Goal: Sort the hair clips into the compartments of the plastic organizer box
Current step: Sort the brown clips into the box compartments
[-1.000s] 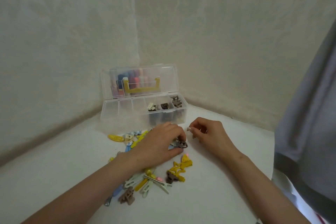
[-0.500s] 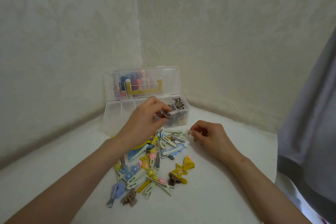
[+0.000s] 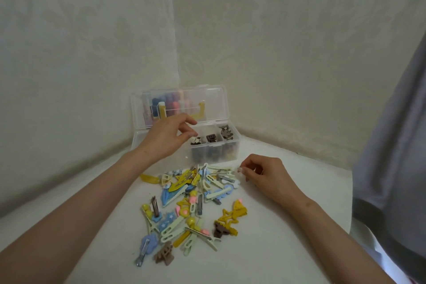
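Clear plastic box (image 3: 140, 145) stands at the back corner of a white tabletop (image 3: 288, 249), long side facing the viewer, with its lid (image 3: 214, 101) open and upright behind it. Blurred coloured things show through the lid. The box's three right-hand compartments each hold brown clips (image 3: 211, 138). The left hand (image 3: 166, 138) hides the rest of the row. It hovers over the box, fingers (image 3: 190, 134) loosely curled and released, with the tips just above the leftmost filled compartment.

In front of the box lies a loose pile of clips (image 3: 191, 200) in yellow, blue, cream, pink and brown. Their long axes point every way, and several cream ones nearest the box run roughly along its front. The right hand (image 3: 265, 175) rests on the tabletop in front of the box's right end, just beside the pile. Its fingers are curled to the thumb, and I cannot tell whether they pinch anything. Grey cloth (image 3: 391, 145) hangs well right of the box.
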Tool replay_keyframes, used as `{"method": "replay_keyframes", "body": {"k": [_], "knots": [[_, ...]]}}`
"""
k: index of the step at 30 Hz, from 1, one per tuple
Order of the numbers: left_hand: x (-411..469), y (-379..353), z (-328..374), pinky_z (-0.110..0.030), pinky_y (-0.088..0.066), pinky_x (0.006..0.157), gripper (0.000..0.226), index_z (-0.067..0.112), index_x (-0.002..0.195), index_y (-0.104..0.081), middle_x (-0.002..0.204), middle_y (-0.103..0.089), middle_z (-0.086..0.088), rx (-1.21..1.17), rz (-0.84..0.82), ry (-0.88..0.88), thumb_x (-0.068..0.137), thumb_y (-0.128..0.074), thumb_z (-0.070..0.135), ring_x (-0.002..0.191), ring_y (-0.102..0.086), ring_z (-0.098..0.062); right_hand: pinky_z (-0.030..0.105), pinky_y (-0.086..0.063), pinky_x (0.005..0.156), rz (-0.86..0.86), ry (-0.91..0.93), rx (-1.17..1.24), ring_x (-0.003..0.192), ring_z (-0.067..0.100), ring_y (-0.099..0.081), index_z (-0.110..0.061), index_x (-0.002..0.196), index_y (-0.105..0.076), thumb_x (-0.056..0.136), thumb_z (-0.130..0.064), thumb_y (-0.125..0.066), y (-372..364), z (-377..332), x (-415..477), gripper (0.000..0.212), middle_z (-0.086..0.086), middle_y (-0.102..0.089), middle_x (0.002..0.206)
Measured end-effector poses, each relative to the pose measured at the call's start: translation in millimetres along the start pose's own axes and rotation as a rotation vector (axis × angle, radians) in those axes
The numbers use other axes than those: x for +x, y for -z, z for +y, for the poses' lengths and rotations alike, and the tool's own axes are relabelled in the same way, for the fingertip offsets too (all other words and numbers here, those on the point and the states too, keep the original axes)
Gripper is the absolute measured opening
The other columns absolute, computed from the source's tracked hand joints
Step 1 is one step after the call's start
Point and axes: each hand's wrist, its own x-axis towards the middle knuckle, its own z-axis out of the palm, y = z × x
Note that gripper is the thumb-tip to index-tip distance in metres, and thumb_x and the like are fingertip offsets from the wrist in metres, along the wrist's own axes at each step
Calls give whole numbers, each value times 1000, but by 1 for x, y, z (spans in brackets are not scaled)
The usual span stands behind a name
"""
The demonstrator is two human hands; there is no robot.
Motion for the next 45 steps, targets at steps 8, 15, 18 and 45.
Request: {"method": "replay_keyframes", "body": {"k": [8, 15, 18, 45], "knots": [[-36, 12, 11, -8, -38, 74, 15, 22, 102, -62, 96, -67, 10, -19, 14, -72, 87, -61, 20, 90, -59, -1, 22, -44, 63, 3, 2, -9, 65, 10, -56, -25, 81, -67, 88, -23, -61, -1, -2, -1, 9, -8, -66, 68], [-72, 11, 16, -19, -42, 81, 14, 29, 101, -61, 94, -57, 26, 18, -74, -109, 87, -59, 29, 94, -49, 5, 19, -40, 61, -27, 77, -4, 59, 4, -48, -27, 80, -66, 86, -21, -64, -5, -14, -7, 9, -13, -63, 70], [-82, 9, 20, -14, -39, 79, 15, 30, 101, -62, 92, -55, 27, -1, -89, -119, 86, -60, 29, 96, -48, 5, 18, -38, 61, -96, 181, -4, 64, 4, -49, -29, 81, -68, 81, -23, -69, -3, -29, -11, 7, -13, -60, 74], [-83, 21, 4, -15, -41, 75, 9, 28, 94, -64, 91, -64, 16, -45, -119, -54, 89, -57, 26, 89, -55, 0, 13, -37, 66, -206, 299, -13, 75, 5, -52, -32, 84, -60, 73, -30, -60, -7, -53, -30, 11, -19, -60, 88]]}}
